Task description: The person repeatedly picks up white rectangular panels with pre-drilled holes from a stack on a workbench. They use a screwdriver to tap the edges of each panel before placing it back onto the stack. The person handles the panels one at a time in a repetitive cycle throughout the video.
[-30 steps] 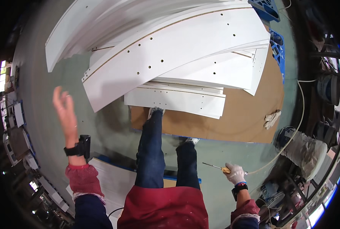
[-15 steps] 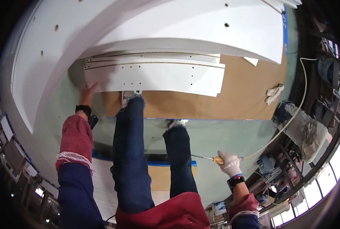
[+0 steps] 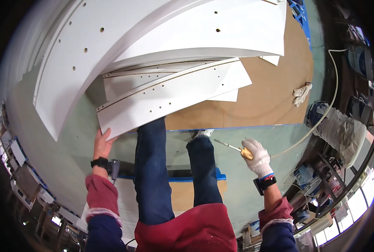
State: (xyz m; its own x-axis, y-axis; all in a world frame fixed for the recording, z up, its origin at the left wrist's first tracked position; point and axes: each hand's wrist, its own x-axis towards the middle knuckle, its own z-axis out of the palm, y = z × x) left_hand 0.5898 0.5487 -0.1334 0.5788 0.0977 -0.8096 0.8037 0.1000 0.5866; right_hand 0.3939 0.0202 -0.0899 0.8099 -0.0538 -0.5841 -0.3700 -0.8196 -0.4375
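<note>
My left hand (image 3: 102, 143) grips the lower left corner of a long white panel (image 3: 170, 97), fingers curled up against its edge, bare skin on the board. The panel runs up to the right from that corner, drilled with rows of small holes and edged with a thin brown line, and it lies on top of 2 or more similar white boards (image 3: 153, 77) beneath it. Its far end reaches over a sheet of brown cardboard (image 3: 271, 96) spread on the floor.

My right hand (image 3: 257, 156), in a white knit glove, is closed around the yellow handle of a screwdriver (image 3: 234, 148), whose thin metal shaft points left toward my right shoe (image 3: 204, 133). That hand is well apart from the panel, low over the green floor (image 3: 237, 185).

Larger curved-looking white sheets (image 3: 111, 46) fan out above the panel. A pair of white gloves (image 3: 301, 93) lies on the cardboard's right side. A pale hose (image 3: 327, 109) loops past it toward a plastic-wrapped bundle (image 3: 342, 130).
</note>
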